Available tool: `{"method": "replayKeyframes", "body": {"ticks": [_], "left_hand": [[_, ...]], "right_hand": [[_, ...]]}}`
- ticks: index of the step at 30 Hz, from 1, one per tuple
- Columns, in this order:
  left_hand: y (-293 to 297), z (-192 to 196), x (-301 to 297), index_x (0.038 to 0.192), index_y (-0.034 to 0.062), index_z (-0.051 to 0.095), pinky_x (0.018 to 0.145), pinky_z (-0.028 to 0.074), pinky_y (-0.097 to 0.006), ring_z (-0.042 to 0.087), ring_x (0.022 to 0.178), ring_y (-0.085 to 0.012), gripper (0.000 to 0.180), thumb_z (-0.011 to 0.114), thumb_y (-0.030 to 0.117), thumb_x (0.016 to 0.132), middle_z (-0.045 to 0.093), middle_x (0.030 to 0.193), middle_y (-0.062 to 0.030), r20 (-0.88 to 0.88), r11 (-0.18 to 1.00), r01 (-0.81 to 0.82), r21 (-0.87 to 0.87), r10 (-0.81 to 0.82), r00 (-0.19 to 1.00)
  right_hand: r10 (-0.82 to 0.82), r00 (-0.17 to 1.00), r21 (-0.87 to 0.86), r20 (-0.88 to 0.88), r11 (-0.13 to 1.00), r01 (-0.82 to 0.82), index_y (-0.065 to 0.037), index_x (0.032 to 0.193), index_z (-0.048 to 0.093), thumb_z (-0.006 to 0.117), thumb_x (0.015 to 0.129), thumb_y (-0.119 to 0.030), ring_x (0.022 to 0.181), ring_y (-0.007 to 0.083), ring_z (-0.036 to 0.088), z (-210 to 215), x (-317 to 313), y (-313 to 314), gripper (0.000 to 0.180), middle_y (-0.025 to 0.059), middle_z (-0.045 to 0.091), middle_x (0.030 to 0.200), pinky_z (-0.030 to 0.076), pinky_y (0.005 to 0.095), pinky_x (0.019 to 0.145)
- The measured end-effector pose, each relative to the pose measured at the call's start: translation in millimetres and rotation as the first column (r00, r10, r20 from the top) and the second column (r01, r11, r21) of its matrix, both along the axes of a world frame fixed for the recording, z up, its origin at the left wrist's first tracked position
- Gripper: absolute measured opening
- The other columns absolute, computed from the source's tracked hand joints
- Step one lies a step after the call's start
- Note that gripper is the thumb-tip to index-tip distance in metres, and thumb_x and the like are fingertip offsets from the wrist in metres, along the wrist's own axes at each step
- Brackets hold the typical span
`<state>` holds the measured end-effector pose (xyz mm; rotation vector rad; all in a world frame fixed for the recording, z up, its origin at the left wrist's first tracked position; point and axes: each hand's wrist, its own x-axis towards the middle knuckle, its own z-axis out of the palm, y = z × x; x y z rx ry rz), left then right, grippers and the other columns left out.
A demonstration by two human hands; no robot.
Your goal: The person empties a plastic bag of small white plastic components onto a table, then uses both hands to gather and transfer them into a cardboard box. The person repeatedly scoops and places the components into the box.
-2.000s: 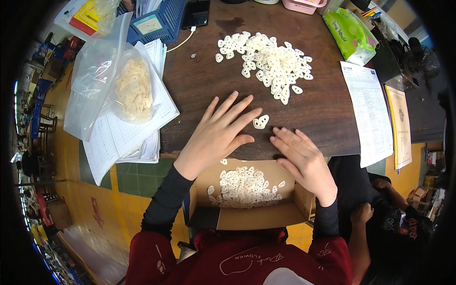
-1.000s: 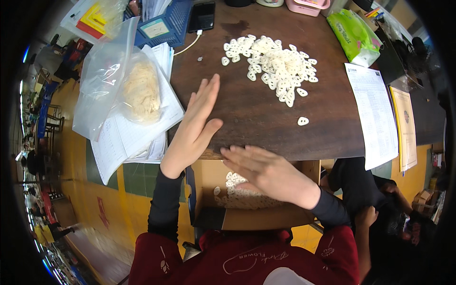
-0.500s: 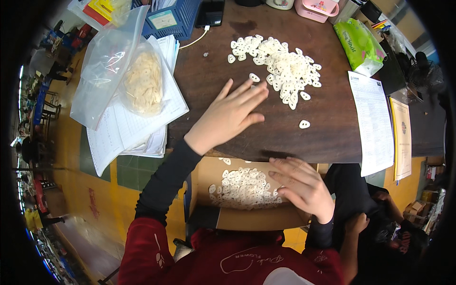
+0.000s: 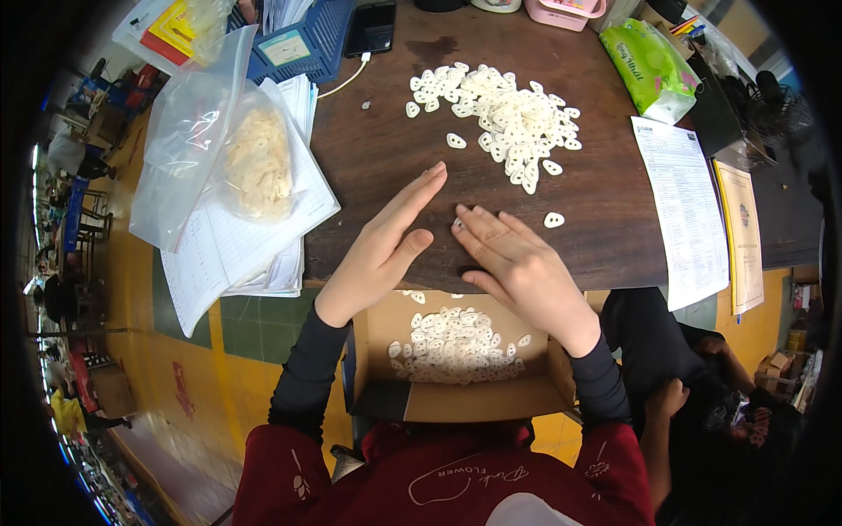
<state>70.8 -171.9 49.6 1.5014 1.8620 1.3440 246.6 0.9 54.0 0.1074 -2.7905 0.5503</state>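
Observation:
Small cream-white flat pieces with two holes, rounded and button-like, lie in a loose pile (image 4: 517, 123) on the dark wooden table. My left hand (image 4: 379, 250) is on its edge at the table's near side, fingers stretched out and holding nothing. My right hand (image 4: 519, 272) lies palm down to its right, fingers flat. One white piece (image 4: 457, 224) peeks out at the right fingertips. Single pieces sit apart from the pile, one (image 4: 456, 140) beyond the left fingertips and another (image 4: 553, 220) right of my right hand. Below the table edge, an open cardboard box (image 4: 491, 405) holds many more pieces (image 4: 456, 346).
At left, a clear plastic bag of pale pieces (image 4: 259, 167) rests on stacked papers (image 4: 210, 272). Behind are a blue basket (image 4: 303, 48) and a phone (image 4: 372, 31). Right are a green tissue pack (image 4: 647, 70) and a printed sheet (image 4: 680, 210). Another person's hand (image 4: 671, 397) shows lower right.
My left hand has drawn back toward me from near the pile and turned onto its edge. My right hand has moved from over the box onto the table, beside the left.

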Motion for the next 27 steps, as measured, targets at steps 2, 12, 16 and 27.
{"method": "replayKeyframes", "body": {"ticks": [2,12,16,27], "left_hand": [[0,1,-1,0.162,0.0042,0.037,0.127,0.027,-0.044,0.034,0.157,-0.0314,0.07,0.047,0.05,0.11,0.039,0.168,-0.0149,-0.021,1.0,-0.01,-0.012,0.01,1.0],[61,-15,-15,0.163,0.0152,0.037,0.127,0.019,-0.059,0.032,0.156,-0.0368,0.063,0.054,0.041,0.108,0.039,0.168,-0.0111,-0.65,0.963,-0.213,-0.163,0.057,0.757],[53,-13,-3,0.163,0.0135,0.036,0.124,0.022,-0.063,0.039,0.152,-0.0375,0.066,0.052,0.046,0.107,0.047,0.162,-0.0121,-0.544,0.98,-0.121,-0.161,0.014,0.839],[23,8,-1,0.168,0.0089,0.019,0.13,0.012,-0.052,0.015,0.162,-0.0365,0.079,0.039,0.056,0.109,0.018,0.175,-0.0145,-0.175,0.996,-0.031,-0.089,0.015,0.984]], "right_hand": [[0.096,0.995,-0.055,0.019,0.994,-0.095,-0.004,0.142,0.063,0.076,0.09,-0.022,0.14,0.0296,0.056,-1,7,-3,0.056,0.0131,0.058,0.151,0.045,0.0447,0.118],[-0.226,0.973,-0.294,-0.054,0.934,0.201,-0.002,0.135,0.068,0.07,0.095,-0.012,0.132,0.0378,0.062,16,54,25,0.042,0.0178,0.066,0.141,0.046,0.0487,0.115],[-0.298,0.953,-0.119,0.062,0.945,0.304,-0.002,0.14,0.063,0.072,0.095,-0.015,0.137,0.0357,0.058,14,57,29,0.048,0.0199,0.064,0.143,0.044,0.0503,0.117],[-0.028,0.999,-0.032,0.043,0.999,0.029,-0.001,0.148,0.055,0.076,0.09,-0.035,0.143,0.0328,0.052,4,13,4,0.07,0.0195,0.054,0.154,0.04,0.0442,0.121]]}}
